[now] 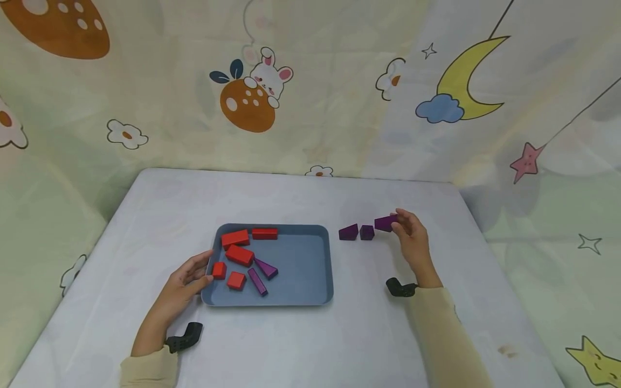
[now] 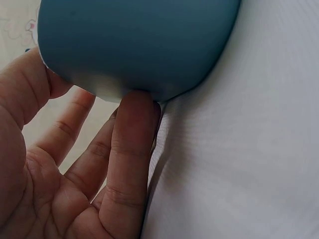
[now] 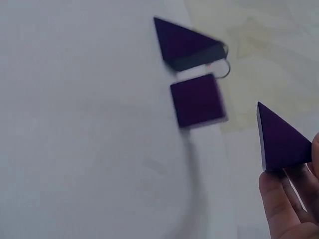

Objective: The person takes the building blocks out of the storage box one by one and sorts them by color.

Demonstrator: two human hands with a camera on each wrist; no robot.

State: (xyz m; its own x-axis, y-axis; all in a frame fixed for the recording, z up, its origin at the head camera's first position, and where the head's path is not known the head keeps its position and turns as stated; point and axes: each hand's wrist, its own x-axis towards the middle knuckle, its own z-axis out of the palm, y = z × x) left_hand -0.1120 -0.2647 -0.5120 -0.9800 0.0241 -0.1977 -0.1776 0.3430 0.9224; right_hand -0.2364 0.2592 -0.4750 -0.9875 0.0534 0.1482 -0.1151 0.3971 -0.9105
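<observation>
While the left hand (image 1: 186,280) grips the left end of a blue-grey tray (image 1: 301,269), its thumb over the rim and its other fingers against the outer wall, the right hand (image 1: 412,242) pinches a purple wedge block (image 1: 385,223) between thumb and fingers beyond the tray's right side. The held block shows a triangular face in the right wrist view; whether it touches the white table (image 1: 359,345) cannot be told. Just to its left, on the table, lie a purple cube (image 1: 367,232) and, beside that, a second purple wedge (image 1: 348,232), which sits near the tray's far right corner. Inside the tray, everything is gathered in the left half: two longish red blocks (image 1: 264,233) along the far wall, a third red block (image 1: 240,255) just in front of them at a slant, and two smaller red blocks (image 1: 236,281) nearer the person. To the right of these lie a slim purple triangular piece (image 1: 266,268) and a narrow purple bar (image 1: 257,282), both slanting. Each wrist carries a black device (image 1: 401,287), with beige sleeves (image 1: 446,334) behind, and a printed cloth (image 1: 330,97) hangs beyond the table.
</observation>
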